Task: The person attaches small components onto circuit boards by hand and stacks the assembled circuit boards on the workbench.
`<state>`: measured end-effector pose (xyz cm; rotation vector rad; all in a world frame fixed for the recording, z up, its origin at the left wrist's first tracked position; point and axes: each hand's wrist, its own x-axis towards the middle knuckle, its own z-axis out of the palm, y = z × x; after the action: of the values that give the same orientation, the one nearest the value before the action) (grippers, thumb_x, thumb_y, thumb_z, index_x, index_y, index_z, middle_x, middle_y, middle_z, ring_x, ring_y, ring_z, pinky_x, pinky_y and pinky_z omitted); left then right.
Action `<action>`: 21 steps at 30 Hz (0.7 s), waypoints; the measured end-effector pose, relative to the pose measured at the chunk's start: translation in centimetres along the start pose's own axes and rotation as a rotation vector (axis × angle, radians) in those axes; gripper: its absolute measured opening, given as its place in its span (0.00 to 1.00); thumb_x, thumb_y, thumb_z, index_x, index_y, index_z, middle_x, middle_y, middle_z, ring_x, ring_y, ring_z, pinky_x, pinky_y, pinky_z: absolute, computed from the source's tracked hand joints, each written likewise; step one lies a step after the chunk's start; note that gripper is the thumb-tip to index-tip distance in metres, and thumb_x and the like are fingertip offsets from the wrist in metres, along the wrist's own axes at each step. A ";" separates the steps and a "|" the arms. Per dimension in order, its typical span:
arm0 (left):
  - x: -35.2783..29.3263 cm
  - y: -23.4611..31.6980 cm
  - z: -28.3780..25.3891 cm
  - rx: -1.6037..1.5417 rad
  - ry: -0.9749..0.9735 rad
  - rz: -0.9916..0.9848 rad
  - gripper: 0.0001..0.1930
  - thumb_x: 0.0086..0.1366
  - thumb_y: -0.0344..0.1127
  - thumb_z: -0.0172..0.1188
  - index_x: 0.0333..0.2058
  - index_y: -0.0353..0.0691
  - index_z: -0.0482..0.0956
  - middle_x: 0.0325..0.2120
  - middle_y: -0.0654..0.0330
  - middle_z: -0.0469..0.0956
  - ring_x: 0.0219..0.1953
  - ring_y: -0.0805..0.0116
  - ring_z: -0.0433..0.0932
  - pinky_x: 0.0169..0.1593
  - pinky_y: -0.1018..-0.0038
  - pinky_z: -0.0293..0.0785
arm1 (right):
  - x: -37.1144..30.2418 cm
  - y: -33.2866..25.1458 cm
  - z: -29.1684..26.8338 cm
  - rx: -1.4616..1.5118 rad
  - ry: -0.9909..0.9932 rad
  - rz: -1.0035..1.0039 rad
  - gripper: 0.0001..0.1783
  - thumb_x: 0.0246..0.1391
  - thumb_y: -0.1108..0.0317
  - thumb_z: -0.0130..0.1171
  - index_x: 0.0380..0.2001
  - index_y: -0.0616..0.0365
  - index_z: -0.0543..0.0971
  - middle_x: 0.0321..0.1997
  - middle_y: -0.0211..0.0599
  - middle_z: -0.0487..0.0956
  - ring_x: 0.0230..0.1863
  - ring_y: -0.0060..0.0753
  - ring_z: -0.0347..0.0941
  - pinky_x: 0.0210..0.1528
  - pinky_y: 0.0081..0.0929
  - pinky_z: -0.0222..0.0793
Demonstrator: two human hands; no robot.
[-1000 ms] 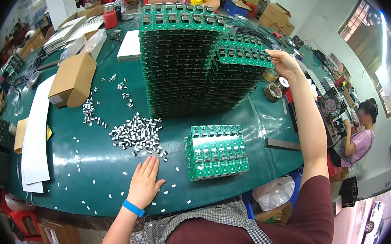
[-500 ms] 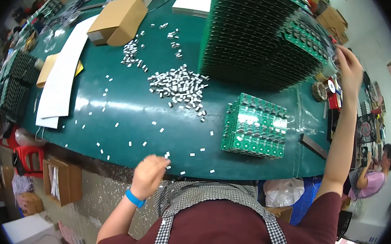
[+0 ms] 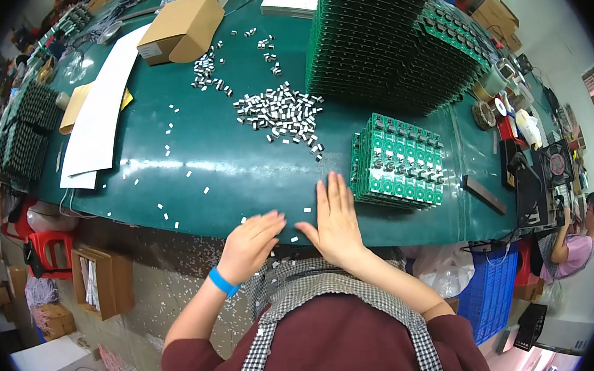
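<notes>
Glossy dark-green bench covering (image 3: pixel 190 159) carried a brown cardboard box (image 3: pixel 183 27) with a white label at its far left corner, white paper sheets (image 3: pixel 97 124) beside it, and tall stacks of green circuit boards (image 3: pixel 382 32) further right. Both hands lay open and flat at the near edge, the left hand (image 3: pixel 249 245) with a blue wristband and the right hand (image 3: pixel 335 224) just beside a small stack of green component-studded boards (image 3: pixel 398 160). Small silvery rectangular parts (image 3: pixel 281 113) sat heaped beyond the hands, with loose ones scattered around the fingers.

Electronics assembly workshop, tall stacks of green circuit boards (image 3: pixel 396 31), loose small components (image 3: pixel 281 113), long green workbench (image 3: pixel 226 170)
</notes>
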<state>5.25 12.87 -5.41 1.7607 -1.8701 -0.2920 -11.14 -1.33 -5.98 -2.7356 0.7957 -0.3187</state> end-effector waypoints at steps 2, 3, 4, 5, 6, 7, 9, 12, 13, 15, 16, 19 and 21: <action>-4.1 -0.5 0.8 -0.242 0.313 -0.094 0.11 0.56 0.24 0.61 0.40 0.36 0.79 0.45 0.51 0.77 0.48 0.56 0.75 0.48 0.66 0.73 | 0.4 -0.5 0.7 -0.039 -0.019 0.047 0.49 0.56 0.41 0.50 0.63 0.75 0.52 0.69 0.69 0.45 0.71 0.65 0.38 0.70 0.53 0.37; -5.8 -0.2 1.0 -0.208 0.430 -0.228 0.08 0.55 0.22 0.60 0.35 0.35 0.80 0.40 0.52 0.77 0.43 0.57 0.76 0.45 0.68 0.73 | 0.7 -1.0 0.9 -0.061 -0.027 0.080 0.49 0.57 0.41 0.50 0.64 0.74 0.51 0.69 0.68 0.44 0.71 0.65 0.36 0.70 0.54 0.35; -7.0 0.0 1.2 -0.175 0.549 -0.362 0.06 0.54 0.20 0.60 0.31 0.35 0.80 0.34 0.53 0.78 0.37 0.57 0.77 0.41 0.70 0.74 | 1.0 -1.4 1.1 -0.086 -0.033 0.113 0.48 0.57 0.41 0.50 0.64 0.73 0.50 0.69 0.68 0.43 0.72 0.66 0.35 0.70 0.55 0.33; -7.9 -0.1 1.0 -0.151 0.616 -0.492 0.06 0.54 0.19 0.59 0.31 0.35 0.80 0.34 0.54 0.76 0.37 0.58 0.76 0.41 0.71 0.73 | 1.5 -2.5 1.5 -0.058 -0.099 0.104 0.48 0.57 0.40 0.48 0.64 0.72 0.50 0.70 0.68 0.42 0.72 0.65 0.33 0.70 0.54 0.32; -8.5 -0.3 0.5 -0.126 0.678 -0.616 0.06 0.55 0.19 0.58 0.31 0.34 0.79 0.33 0.54 0.75 0.37 0.58 0.75 0.41 0.72 0.72 | 1.6 -3.7 2.1 -0.015 -0.126 0.015 0.49 0.56 0.40 0.50 0.64 0.72 0.51 0.69 0.68 0.44 0.72 0.65 0.36 0.70 0.54 0.33; -9.4 -0.9 0.4 -0.058 0.750 -0.650 0.08 0.54 0.17 0.55 0.31 0.34 0.79 0.35 0.55 0.74 0.39 0.60 0.74 0.43 0.72 0.71 | 1.8 -5.2 2.4 0.091 -0.137 -0.151 0.48 0.53 0.42 0.54 0.63 0.70 0.54 0.69 0.66 0.48 0.71 0.64 0.40 0.70 0.54 0.37; -12.6 -3.1 0.8 -0.110 0.894 -0.737 0.10 0.55 0.15 0.49 0.31 0.32 0.77 0.41 0.56 0.72 0.44 0.65 0.73 0.47 0.75 0.70 | 2.0 -8.2 3.5 0.288 -0.154 -0.532 0.41 0.53 0.48 0.58 0.61 0.65 0.60 0.67 0.60 0.55 0.70 0.59 0.48 0.69 0.50 0.44; -14.3 -3.9 -0.5 -0.117 1.034 -0.774 0.14 0.50 0.11 0.46 0.32 0.30 0.76 0.40 0.58 0.73 0.45 0.68 0.73 0.48 0.77 0.72 | 4.0 -9.8 3.1 0.898 -0.453 -0.687 0.29 0.53 0.59 0.60 0.55 0.61 0.68 0.59 0.53 0.67 0.64 0.53 0.59 0.65 0.43 0.54; -14.4 -3.7 -0.7 -0.113 1.045 -0.773 0.14 0.50 0.11 0.46 0.32 0.30 0.76 0.40 0.58 0.73 0.45 0.68 0.73 0.48 0.77 0.72 | 5.1 -9.2 3.1 0.788 -0.236 -0.638 0.26 0.52 0.61 0.60 0.53 0.61 0.70 0.56 0.53 0.69 0.62 0.54 0.61 0.64 0.43 0.57; -14.3 -3.3 -0.8 -0.259 1.096 -0.844 0.11 0.52 0.13 0.53 0.34 0.31 0.76 0.41 0.57 0.73 0.43 0.68 0.74 0.46 0.76 0.73 | 7.2 -6.8 2.2 0.503 0.101 -0.426 0.20 0.51 0.66 0.60 0.47 0.63 0.72 0.52 0.53 0.71 0.58 0.54 0.63 0.61 0.42 0.60; -14.7 -3.3 -0.7 -0.249 1.109 -0.845 0.11 0.52 0.13 0.53 0.34 0.31 0.76 0.41 0.57 0.73 0.43 0.68 0.74 0.46 0.76 0.73 | 7.9 -5.6 1.8 0.313 0.140 -0.274 0.22 0.51 0.65 0.60 0.47 0.65 0.72 0.55 0.54 0.69 0.59 0.54 0.62 0.62 0.42 0.59; -14.9 -4.1 -0.1 -0.015 0.852 -0.828 0.11 0.52 0.24 0.66 0.35 0.33 0.76 0.37 0.58 0.75 0.39 0.68 0.75 0.41 0.75 0.73 | 8.9 -2.1 1.7 0.149 0.124 -0.169 0.28 0.55 0.60 0.58 0.52 0.69 0.69 0.60 0.57 0.65 0.62 0.56 0.58 0.65 0.42 0.55; -13.9 -3.6 -0.3 -0.106 0.874 -0.933 0.08 0.57 0.26 0.63 0.36 0.33 0.77 0.34 0.58 0.76 0.36 0.67 0.76 0.40 0.73 0.72 | 9.3 -1.4 1.7 0.101 0.099 -0.123 0.30 0.56 0.58 0.57 0.54 0.71 0.67 0.63 0.59 0.62 0.64 0.56 0.56 0.66 0.42 0.53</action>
<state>8.30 26.00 -10.36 2.0857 -0.3764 0.0625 -2.30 -5.00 -5.86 -2.6966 0.6181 -0.5087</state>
